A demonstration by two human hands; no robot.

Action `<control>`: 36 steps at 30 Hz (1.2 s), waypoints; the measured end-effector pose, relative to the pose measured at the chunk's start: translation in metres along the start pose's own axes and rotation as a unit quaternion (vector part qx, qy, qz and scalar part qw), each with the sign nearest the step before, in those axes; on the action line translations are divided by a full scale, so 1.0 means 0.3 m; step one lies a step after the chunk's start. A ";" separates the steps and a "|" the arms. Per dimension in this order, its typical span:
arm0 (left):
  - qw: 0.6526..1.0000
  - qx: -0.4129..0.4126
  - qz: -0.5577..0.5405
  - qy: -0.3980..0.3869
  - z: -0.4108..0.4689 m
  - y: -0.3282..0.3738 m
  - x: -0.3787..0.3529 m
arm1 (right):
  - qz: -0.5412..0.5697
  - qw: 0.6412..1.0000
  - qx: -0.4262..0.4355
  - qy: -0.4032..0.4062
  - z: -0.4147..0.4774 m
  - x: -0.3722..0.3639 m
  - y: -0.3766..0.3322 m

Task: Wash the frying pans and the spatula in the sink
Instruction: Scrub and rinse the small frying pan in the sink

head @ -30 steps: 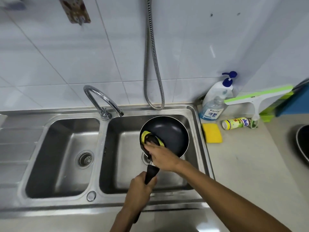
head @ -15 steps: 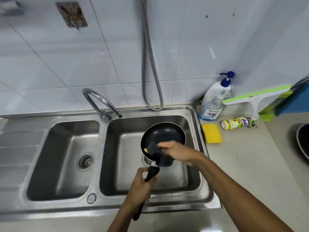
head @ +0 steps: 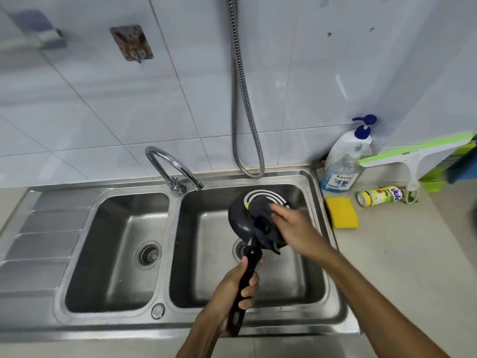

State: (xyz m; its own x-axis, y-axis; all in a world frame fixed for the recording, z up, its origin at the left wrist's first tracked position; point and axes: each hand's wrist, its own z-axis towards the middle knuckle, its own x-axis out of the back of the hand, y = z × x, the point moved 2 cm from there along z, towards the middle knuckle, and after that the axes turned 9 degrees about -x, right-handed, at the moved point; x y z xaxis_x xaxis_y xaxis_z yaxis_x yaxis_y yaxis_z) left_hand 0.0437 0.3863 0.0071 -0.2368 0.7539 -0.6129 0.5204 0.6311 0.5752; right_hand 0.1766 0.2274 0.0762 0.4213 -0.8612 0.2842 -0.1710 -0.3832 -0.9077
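Black frying pan (head: 238,218), underside up, mid-scrub: left hand (head: 229,288) grips its handle (head: 248,272) at six o'clock, right hand (head: 296,229) presses a scourer (head: 268,236), fingers' hold unclear. A rinse likely follows.

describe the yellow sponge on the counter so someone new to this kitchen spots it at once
Find the double steel sink; on the counter just past its right rim, in front of the blue-pump soap bottle, lies the sponge. It is a flat, plain yellow pad, unlike the labelled can lying on its side to its right.

"Kassa" on clear soap bottle (head: 341,174) label
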 end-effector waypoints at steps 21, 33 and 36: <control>0.971 -0.052 0.234 -0.022 -0.055 -0.016 0.010 | -0.362 0.912 0.168 0.092 0.027 -0.131 0.070; 0.951 -0.134 0.275 -0.039 -0.087 0.014 -0.019 | -0.299 0.950 0.038 0.084 0.402 0.079 -0.188; 0.956 -0.155 0.249 -0.024 -0.067 0.038 -0.027 | -0.192 0.977 0.003 0.096 0.377 0.119 -0.137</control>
State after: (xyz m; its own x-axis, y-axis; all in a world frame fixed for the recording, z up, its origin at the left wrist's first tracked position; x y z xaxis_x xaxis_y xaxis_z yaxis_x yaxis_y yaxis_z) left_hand 0.0350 0.3911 0.0294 0.0190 0.9705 -0.2404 0.2899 0.2248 0.9303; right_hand 0.2992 0.2501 0.0887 0.2785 -0.7016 0.6559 -0.0278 -0.6886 -0.7246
